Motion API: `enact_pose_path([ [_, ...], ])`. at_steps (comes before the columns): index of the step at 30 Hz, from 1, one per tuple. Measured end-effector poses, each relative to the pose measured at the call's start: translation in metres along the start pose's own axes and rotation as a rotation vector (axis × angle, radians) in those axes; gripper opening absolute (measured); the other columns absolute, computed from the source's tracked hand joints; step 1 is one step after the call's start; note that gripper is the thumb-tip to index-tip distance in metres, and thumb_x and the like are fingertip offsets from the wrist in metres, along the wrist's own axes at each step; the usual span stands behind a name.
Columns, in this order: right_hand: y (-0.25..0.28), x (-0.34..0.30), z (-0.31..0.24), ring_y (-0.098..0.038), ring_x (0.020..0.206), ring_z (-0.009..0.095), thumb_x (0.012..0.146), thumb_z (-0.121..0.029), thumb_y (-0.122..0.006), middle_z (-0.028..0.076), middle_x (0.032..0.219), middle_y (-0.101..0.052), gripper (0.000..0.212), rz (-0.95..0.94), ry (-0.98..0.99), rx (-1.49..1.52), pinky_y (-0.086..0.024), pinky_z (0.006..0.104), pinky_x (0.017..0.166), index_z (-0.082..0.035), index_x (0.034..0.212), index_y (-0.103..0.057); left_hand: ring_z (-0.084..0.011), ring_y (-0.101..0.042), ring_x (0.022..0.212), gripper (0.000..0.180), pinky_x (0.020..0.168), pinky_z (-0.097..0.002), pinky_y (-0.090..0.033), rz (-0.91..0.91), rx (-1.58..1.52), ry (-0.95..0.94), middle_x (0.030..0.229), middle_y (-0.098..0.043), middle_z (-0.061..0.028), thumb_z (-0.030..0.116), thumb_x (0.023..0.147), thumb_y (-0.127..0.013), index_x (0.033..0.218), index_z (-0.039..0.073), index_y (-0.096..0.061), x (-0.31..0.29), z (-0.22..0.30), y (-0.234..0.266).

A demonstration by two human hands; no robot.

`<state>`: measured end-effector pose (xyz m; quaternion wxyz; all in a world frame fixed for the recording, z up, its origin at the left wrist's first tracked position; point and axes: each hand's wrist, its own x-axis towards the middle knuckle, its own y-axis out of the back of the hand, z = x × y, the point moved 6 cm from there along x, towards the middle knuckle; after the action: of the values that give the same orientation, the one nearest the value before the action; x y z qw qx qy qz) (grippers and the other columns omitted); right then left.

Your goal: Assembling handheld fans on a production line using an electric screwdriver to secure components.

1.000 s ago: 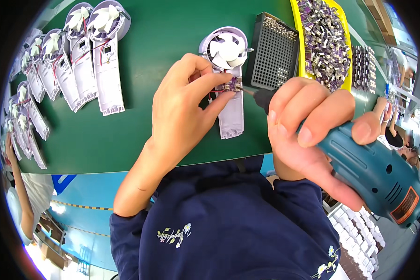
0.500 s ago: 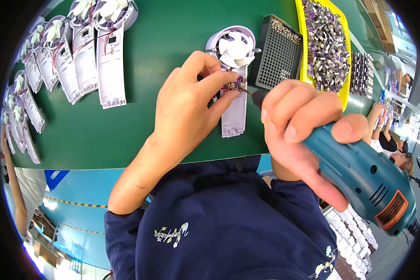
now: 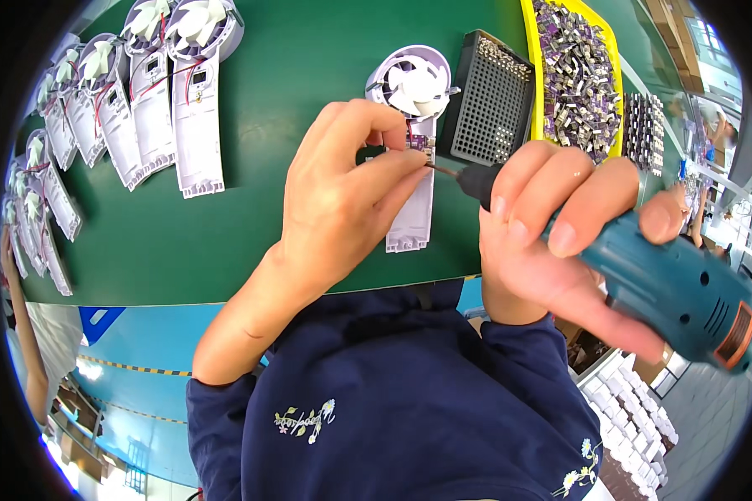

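On the green table stands a pale lilac handheld fan housing (image 3: 409, 227) with a white fan blade (image 3: 418, 87) at its round end. A small purple circuit board (image 3: 420, 143) sits inside the body, below the fan, with red wires near it. My left hand (image 3: 334, 192) is over the housing, thumb and forefinger pinched together at the thin bit; whatever lies between the fingertips is hidden. My right hand (image 3: 551, 217) wraps round a teal electric screwdriver (image 3: 668, 280), held tilted, its bit (image 3: 443, 169) pointing left at the left fingertips.
A black perforated tray (image 3: 489, 104) with small screws lies right of the housing. Beyond it is a yellow bin (image 3: 536, 83) of small circuit boards. Several fan housings (image 3: 196, 134) stand in rows at left. Another person's arm (image 3: 27, 334) shows at the left edge.
The screwdriver has drawn back slightly right, its bit leaving the circuit board. My left thumb and forefinger have come together at the bit's tip. The housing has shifted slightly left.
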<state>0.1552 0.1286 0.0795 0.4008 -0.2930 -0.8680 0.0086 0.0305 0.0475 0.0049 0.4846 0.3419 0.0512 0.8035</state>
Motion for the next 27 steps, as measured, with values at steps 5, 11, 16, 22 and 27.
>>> enact_pose_path([
  [5, 0.021, 0.007, 0.01, -0.051, 0.059, 0.015, 0.083, -0.083, -0.054, 0.003, 0.085, -0.055, 0.084, 0.158, -0.068, 0.195, -0.043, 0.0327, 0.056, -0.009, 0.124, -0.054, -0.0214, -0.054, 0.079, 0.021, 0.065, -0.0331, -0.047, -0.005, -0.084, 0.044, 0.092, -0.055, -0.0061, -0.001, 0.065, -0.081, 0.083, 0.001, -0.07, 0.001, -0.003, -0.001],
  [11, 0.05, 0.002, 0.02, -0.048, 0.054, 0.011, 0.086, -0.081, -0.051, -0.001, 0.077, -0.054, 0.079, 0.378, -0.123, 0.286, -0.04, 0.0273, 0.051, -0.01, 0.118, -0.058, -0.0186, -0.052, 0.075, 0.022, 0.064, -0.0302, -0.046, 0.014, -0.24, 0.074, 0.092, -0.054, -0.0056, -0.002, 0.068, -0.083, 0.087, 0.001, -0.072, -0.004, -0.008, -0.003],
  [16, 0.028, 0.003, 0.011, -0.05, 0.056, 0.015, 0.083, -0.086, -0.047, 0.002, 0.081, -0.054, 0.087, 0.219, -0.025, 0.175, -0.042, 0.0317, 0.052, -0.009, 0.124, -0.056, -0.0186, -0.053, 0.077, 0.031, 0.063, -0.0299, -0.046, -0.029, -0.173, 0.102, 0.099, -0.054, -0.005, 0.002, 0.067, -0.086, 0.095, 0.003, -0.073, 0.002, -0.003, -0.004],
  [22, 0.005, 0.0, 0.0, -0.054, 0.065, 0.022, 0.078, -0.089, -0.049, 0.007, 0.089, -0.054, 0.094, 0.007, 0.037, -0.046, -0.045, 0.0369, 0.059, -0.013, 0.133, -0.044, -0.0185, -0.059, 0.08, 0.03, 0.068, -0.0305, -0.052, -0.058, -0.111, 0.183, 0.105, -0.054, -0.0059, 0.0, 0.07, -0.083, 0.098, 0.004, -0.073, -0.001, -0.011, -0.004],
  [27, 0.001, -0.003, 0.005, -0.054, 0.064, 0.023, 0.076, -0.09, -0.05, 0.008, 0.09, -0.053, 0.096, -0.063, -0.007, -0.082, -0.046, 0.0381, 0.06, -0.013, 0.133, -0.042, -0.018, -0.063, 0.084, 0.026, 0.072, -0.0317, -0.055, -0.092, -0.169, 0.242, 0.108, -0.054, -0.0063, -0.001, 0.072, -0.081, 0.096, 0.005, -0.073, -0.004, -0.016, -0.007],
])
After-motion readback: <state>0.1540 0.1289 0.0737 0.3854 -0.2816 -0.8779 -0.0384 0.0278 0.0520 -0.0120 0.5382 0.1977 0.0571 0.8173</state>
